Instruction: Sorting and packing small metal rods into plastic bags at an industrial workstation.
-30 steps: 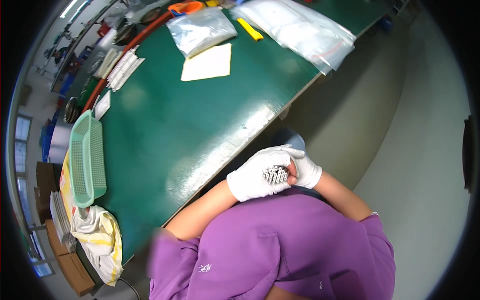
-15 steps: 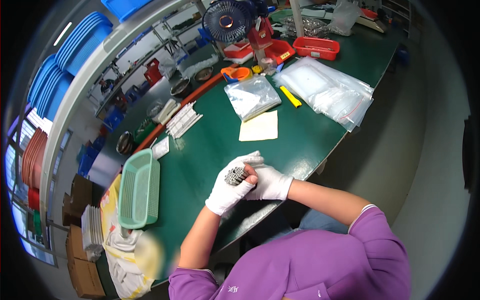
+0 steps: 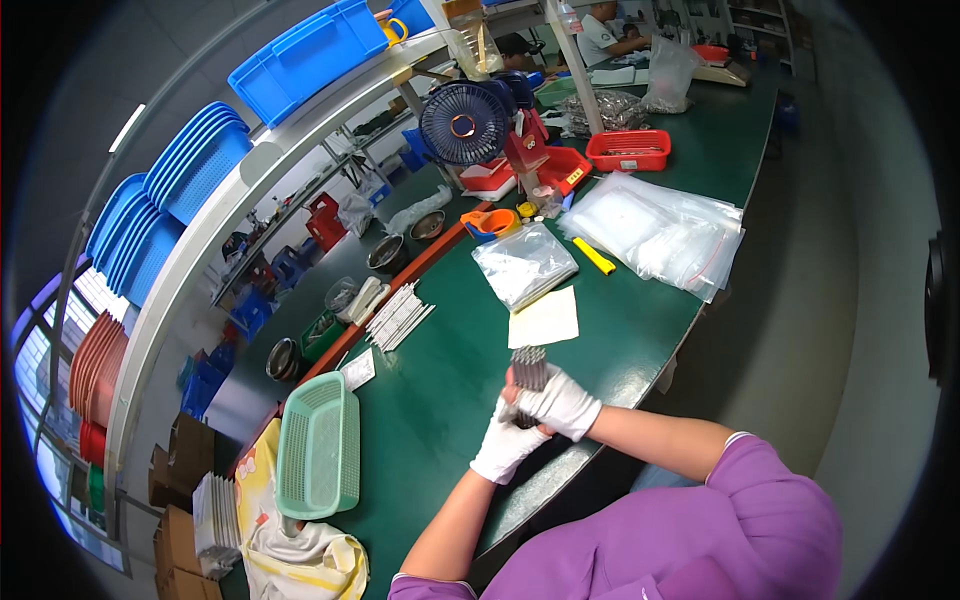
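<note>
A bundle of thin grey metal tubes (image 3: 530,371) stands nearly upright between my two hands, over the front edge of the green table (image 3: 440,400). My right hand (image 3: 562,403), in a white glove with bare fingertips, wraps around the bundle's upper part. Below and to its left, my left hand (image 3: 500,447), gloved the same way, closes around the lower part. The tubes' upper ends stick out above my fingers; most of their length is hidden. Just beyond the bundle lies a pale yellow sheet (image 3: 544,318).
A green plastic basket (image 3: 347,455) stands at the left, beside a yellow-and-white cloth (image 3: 300,560). Farther back lie white strips (image 3: 400,317), a clear plastic bag (image 3: 525,266), a yellow cutter (image 3: 594,256) and flat clear bags (image 3: 650,235). A fan (image 3: 463,124) and red trays (image 3: 628,150) stand behind.
The bundle has turned from pointing its ends at me to nearly upright. My right hand has moved from beside my left to above it, around the tubes. The view has tilted upward.
</note>
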`<action>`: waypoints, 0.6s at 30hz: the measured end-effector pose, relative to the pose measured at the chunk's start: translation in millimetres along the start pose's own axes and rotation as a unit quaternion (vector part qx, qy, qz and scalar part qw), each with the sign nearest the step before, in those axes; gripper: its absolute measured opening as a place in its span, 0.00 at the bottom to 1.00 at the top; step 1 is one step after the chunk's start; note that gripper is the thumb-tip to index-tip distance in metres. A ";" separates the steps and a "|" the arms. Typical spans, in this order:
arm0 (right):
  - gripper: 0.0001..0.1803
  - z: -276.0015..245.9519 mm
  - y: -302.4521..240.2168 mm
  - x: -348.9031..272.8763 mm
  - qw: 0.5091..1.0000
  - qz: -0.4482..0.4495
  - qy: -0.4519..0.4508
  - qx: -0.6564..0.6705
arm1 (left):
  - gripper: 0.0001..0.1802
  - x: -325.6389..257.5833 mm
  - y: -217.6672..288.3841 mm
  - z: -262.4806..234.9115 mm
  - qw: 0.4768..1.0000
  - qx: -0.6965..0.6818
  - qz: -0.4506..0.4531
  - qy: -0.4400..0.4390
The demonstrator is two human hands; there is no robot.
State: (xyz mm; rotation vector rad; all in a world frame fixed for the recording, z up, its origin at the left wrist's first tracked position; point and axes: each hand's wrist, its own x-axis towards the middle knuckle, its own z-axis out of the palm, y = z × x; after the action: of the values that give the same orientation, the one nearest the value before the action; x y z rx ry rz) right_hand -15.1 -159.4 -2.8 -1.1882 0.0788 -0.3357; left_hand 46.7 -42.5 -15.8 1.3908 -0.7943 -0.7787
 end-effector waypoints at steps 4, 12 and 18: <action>0.23 20.9 -20.4 4.8 0.977 -0.095 -0.066 -0.179 | 0.15 -2.2 36.4 19.2 0.991 -0.094 -0.037 0.091; 0.32 -14.1 -40.8 28.8 0.774 -0.363 0.060 -0.515 | 0.05 -3.2 16.6 -29.3 0.853 -0.456 -0.253 -0.009; 0.17 -19.5 -25.0 30.3 0.640 -0.489 -0.202 -0.557 | 0.20 -22.7 42.0 -3.0 0.853 -0.371 -0.355 -0.090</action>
State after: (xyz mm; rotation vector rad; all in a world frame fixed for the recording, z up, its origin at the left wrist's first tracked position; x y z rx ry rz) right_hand 3.7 -194.1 16.3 -2.4828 -0.9414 -1.0564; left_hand 37.5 -20.3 25.6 0.8710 -0.0258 -1.6093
